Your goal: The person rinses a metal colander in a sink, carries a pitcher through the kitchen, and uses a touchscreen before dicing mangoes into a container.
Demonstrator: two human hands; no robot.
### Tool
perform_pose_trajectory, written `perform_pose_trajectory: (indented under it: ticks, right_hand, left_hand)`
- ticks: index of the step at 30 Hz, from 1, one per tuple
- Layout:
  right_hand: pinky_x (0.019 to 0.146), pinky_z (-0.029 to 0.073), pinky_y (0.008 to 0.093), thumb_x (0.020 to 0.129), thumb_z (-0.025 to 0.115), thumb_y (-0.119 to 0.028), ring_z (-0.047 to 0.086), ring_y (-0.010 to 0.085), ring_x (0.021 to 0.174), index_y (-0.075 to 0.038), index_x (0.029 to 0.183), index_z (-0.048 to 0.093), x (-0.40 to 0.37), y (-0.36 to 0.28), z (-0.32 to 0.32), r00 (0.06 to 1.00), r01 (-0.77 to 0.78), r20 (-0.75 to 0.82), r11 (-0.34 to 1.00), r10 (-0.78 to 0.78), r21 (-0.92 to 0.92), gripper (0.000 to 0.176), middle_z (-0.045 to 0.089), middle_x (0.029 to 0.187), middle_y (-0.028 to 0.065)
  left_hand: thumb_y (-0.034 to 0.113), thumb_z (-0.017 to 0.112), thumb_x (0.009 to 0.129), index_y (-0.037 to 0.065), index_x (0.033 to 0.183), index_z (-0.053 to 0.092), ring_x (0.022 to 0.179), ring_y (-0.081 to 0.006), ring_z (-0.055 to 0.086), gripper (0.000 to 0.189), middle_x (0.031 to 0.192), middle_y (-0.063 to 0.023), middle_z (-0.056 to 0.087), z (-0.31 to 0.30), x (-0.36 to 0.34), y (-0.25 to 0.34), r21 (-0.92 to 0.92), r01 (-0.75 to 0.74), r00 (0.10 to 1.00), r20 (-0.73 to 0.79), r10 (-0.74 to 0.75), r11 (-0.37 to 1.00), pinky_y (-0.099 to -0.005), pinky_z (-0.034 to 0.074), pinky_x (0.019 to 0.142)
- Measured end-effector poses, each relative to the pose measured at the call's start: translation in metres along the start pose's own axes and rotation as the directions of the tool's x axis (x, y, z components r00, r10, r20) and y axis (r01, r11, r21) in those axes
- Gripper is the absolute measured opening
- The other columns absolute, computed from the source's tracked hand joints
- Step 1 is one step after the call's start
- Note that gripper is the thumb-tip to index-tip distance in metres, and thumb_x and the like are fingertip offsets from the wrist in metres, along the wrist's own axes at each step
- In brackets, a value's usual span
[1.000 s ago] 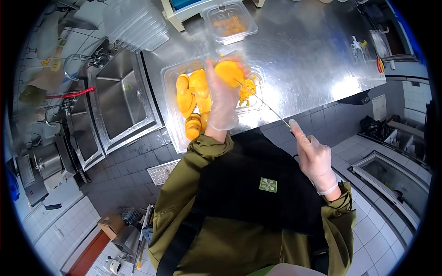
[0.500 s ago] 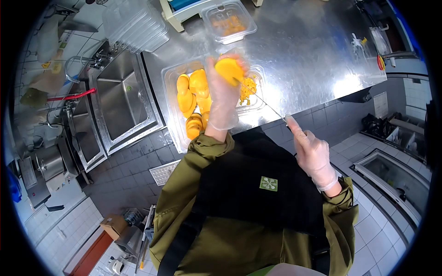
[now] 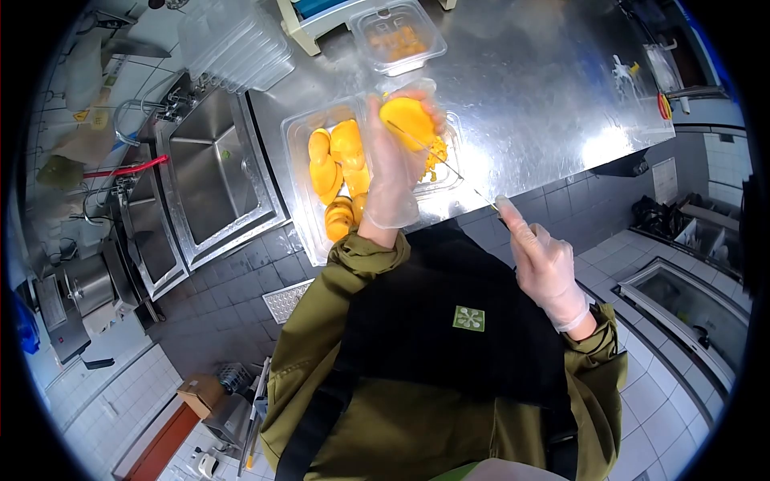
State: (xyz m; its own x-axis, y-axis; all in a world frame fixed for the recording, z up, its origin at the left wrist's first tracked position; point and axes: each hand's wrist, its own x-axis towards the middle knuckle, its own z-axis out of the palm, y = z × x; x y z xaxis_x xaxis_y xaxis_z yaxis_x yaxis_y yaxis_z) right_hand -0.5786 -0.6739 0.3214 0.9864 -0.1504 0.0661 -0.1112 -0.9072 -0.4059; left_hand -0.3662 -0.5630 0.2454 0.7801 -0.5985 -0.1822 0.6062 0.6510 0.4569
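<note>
In my gloved left hand (image 3: 395, 172) lies a yellow-orange mango piece (image 3: 407, 122), held above the steel counter. My gloved right hand (image 3: 545, 268) is closed round the handle of a long thin knife (image 3: 461, 177), whose blade reaches up to the mango piece. Left of my left hand, a clear tub (image 3: 298, 160) holds several peeled mango pieces (image 3: 325, 178). Partly hidden behind my left hand and the mango piece, a smaller clear container (image 3: 455, 136) holds small diced mango (image 3: 435, 156).
Another clear container (image 3: 397, 40) with orange pieces stands at the back of the steel counter (image 3: 529, 104). Stacked clear containers (image 3: 237, 48) are at the back left, beside a steel sink (image 3: 212, 176). A tool with yellow and red parts lies near the counter's right end.
The mango piece in my left hand has shifted slightly right and turned. The knife blade now lies across its lower side; my right hand has hardly moved.
</note>
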Motion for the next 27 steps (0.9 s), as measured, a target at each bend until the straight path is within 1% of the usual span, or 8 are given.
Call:
perform_pose_trajectory:
  ticks: [2, 5, 10, 14, 19, 22, 26, 27]
  right_hand:
    - [0.038, 0.042, 0.0336, 0.071, 0.056, 0.004, 0.047, 0.0224, 0.039, -0.020, 0.132, 0.047, -0.001, -0.001, 0.002, 1.000, -0.009, 0.008, 0.999, 0.010, -0.032, 0.066, 0.043, 0.055, 0.0056]
    - [0.038, 0.042, 0.0340, 0.071, 0.055, 0.004, 0.047, 0.0227, 0.039, -0.020, 0.132, 0.046, -0.007, 0.003, 0.000, 0.996, -0.033, 0.078, 0.995, 0.041, -0.094, 0.066, 0.044, 0.055, 0.0057]
    - [0.038, 0.041, 0.0339, 0.072, 0.056, 0.005, 0.046, 0.0223, 0.039, -0.019, 0.132, 0.047, -0.012, 0.006, -0.006, 0.999, -0.018, 0.045, 1.000, 0.018, -0.002, 0.065, 0.042, 0.053, 0.0053]
    - [0.037, 0.040, 0.0332, 0.072, 0.056, 0.005, 0.046, 0.0213, 0.038, -0.018, 0.131, 0.047, -0.009, 0.002, -0.010, 1.000, 0.009, 0.020, 0.999, -0.010, 0.037, 0.064, 0.041, 0.053, 0.0054]
    - [0.037, 0.041, 0.0329, 0.073, 0.056, 0.005, 0.046, 0.0211, 0.038, -0.018, 0.131, 0.048, -0.006, 0.002, -0.002, 1.000, 0.017, 0.007, 1.000, -0.017, 0.001, 0.063, 0.042, 0.054, 0.0055]
    - [0.038, 0.042, 0.0329, 0.073, 0.056, 0.005, 0.047, 0.0215, 0.039, -0.018, 0.131, 0.048, -0.009, 0.003, -0.001, 0.999, -0.005, 0.039, 0.999, 0.007, -0.049, 0.063, 0.043, 0.054, 0.0056]
    - [0.039, 0.042, 0.0332, 0.073, 0.055, 0.005, 0.047, 0.0219, 0.039, -0.018, 0.130, 0.049, -0.016, 0.008, -0.010, 0.995, -0.003, 0.096, 0.998, 0.009, -0.061, 0.062, 0.043, 0.054, 0.0063]
    - [0.038, 0.041, 0.0330, 0.073, 0.055, 0.006, 0.046, 0.0216, 0.039, -0.017, 0.130, 0.049, -0.016, 0.009, -0.012, 0.998, -0.005, 0.062, 1.000, 0.006, -0.026, 0.061, 0.042, 0.053, 0.0062]
  left_hand:
    - [0.043, 0.021, 0.097, 0.003, 0.098, 0.053, 0.075, -0.0235, 0.051, 0.051, 0.080, -0.0100, 0.054, -0.003, 0.002, 0.001, -0.003, -0.007, 1.000, 0.004, 0.007, 1.000, -0.0347, 0.043, 0.066]
    - [0.043, 0.020, 0.097, 0.003, 0.098, 0.052, 0.075, -0.0236, 0.050, 0.052, 0.080, -0.0102, 0.054, -0.016, 0.007, 0.001, -0.038, -0.005, 1.000, 0.021, 0.005, 0.999, -0.0346, 0.043, 0.066]
    - [0.043, 0.019, 0.097, 0.003, 0.099, 0.052, 0.076, -0.0232, 0.050, 0.052, 0.082, -0.0103, 0.053, -0.020, 0.005, 0.001, -0.050, -0.021, 0.998, 0.064, 0.024, 0.999, -0.0342, 0.043, 0.066]
    - [0.044, 0.019, 0.097, 0.003, 0.101, 0.052, 0.076, -0.0226, 0.050, 0.052, 0.082, -0.0100, 0.052, -0.010, 0.003, 0.001, -0.050, 0.011, 1.000, 0.007, -0.010, 0.999, -0.0338, 0.043, 0.067]
    - [0.044, 0.019, 0.097, 0.003, 0.101, 0.052, 0.076, -0.0227, 0.050, 0.052, 0.082, -0.0094, 0.052, -0.004, 0.001, 0.001, -0.079, 0.017, 1.000, -0.004, -0.018, 0.997, -0.0341, 0.043, 0.066]
    - [0.044, 0.020, 0.097, 0.003, 0.100, 0.052, 0.076, -0.0234, 0.049, 0.052, 0.082, -0.0096, 0.052, -0.005, 0.002, 0.002, -0.092, 0.009, 0.997, -0.070, -0.015, 0.996, -0.0343, 0.043, 0.066]
    - [0.045, 0.021, 0.096, 0.002, 0.098, 0.053, 0.075, -0.0242, 0.048, 0.053, 0.082, -0.0102, 0.052, -0.021, 0.002, 0.006, -0.079, -0.005, 0.999, -0.048, 0.001, 0.997, -0.0353, 0.043, 0.067]
    - [0.045, 0.021, 0.096, 0.002, 0.098, 0.053, 0.075, -0.0243, 0.048, 0.053, 0.082, -0.0104, 0.052, -0.023, 0.001, 0.007, -0.097, -0.001, 1.000, -0.025, -0.001, 0.995, -0.0354, 0.043, 0.067]
